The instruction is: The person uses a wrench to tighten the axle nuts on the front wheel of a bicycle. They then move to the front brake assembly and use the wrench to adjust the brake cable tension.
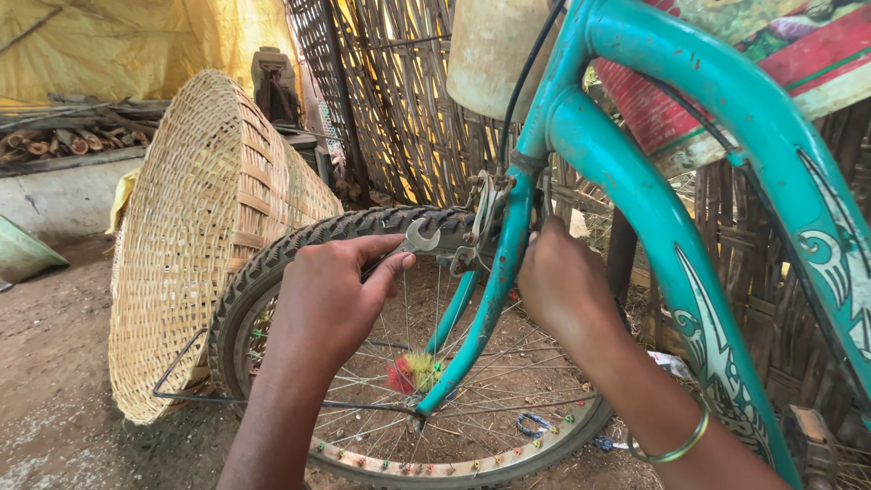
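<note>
Front end of a teal-painted steel bicycle frame [635,200], seen from above the person's hands. The left hand [331,295] has its grip closed around the shank of a small silver open-ended spanner [413,243]. The spanner's jaw end lies just above the black knobbly front tyre [299,240] and points toward the bare-metal front brake caliper [479,222] mounted at the fork crown. The right hand [562,281] is curled behind the teal fork blade [494,299], close to the caliper. What its fingers pinch is hidden by the fork, so its grip cannot be judged.

By appearance, the step in hand is work on a caliper fastener, with the spanner near it but not clearly seated. The next move would call for squaring the spanner jaw onto the nut while the far side is steadied.

A large conical woven cane basket [204,218] lies on its side beside the wheel, on the earthen floor [54,363].
</note>
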